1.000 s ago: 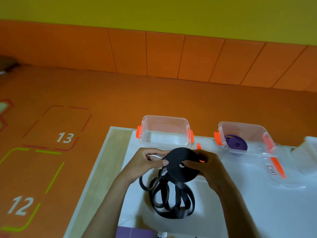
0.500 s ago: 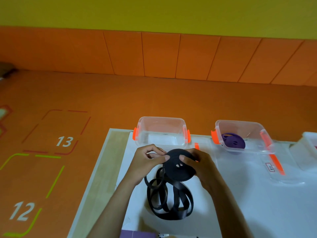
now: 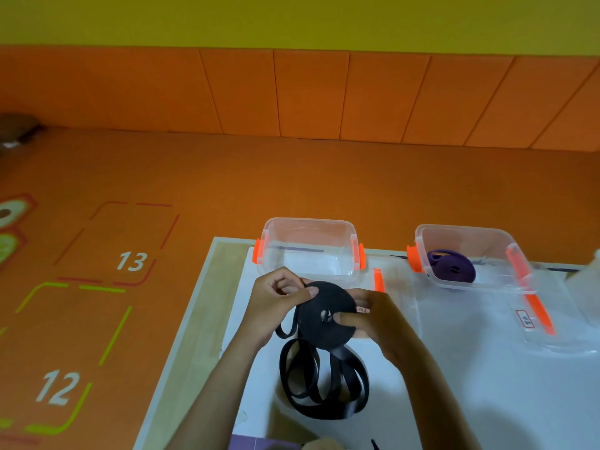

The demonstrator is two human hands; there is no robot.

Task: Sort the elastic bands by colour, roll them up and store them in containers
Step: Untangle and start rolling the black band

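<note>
A flat black roll of elastic band (image 3: pixel 324 303) is held upright above the white table between both hands. My left hand (image 3: pixel 276 303) pinches its upper left rim with thumb on the face. My right hand (image 3: pixel 376 323) grips its right side, thumb near the centre. The unrolled black band tail (image 3: pixel 321 384) hangs down and lies in loose loops on the table. Behind the hands stands a clear container (image 3: pixel 308 248) with orange clips, holding nothing I can see. A second clear container (image 3: pixel 467 254) to the right holds a purple rolled band (image 3: pixel 451 269).
Clear lids with orange strips (image 3: pixel 539 316) lie flat in front of the right container. A white box edge (image 3: pixel 594 274) shows at far right. A purple item (image 3: pixel 259 443) sits at the table's near edge. The table's left edge (image 3: pixel 194 319) borders the orange floor.
The roll and both hands have stayed in about the same place while the roll turned; the loose loops below look slightly shorter. The camera has tilted a little.
</note>
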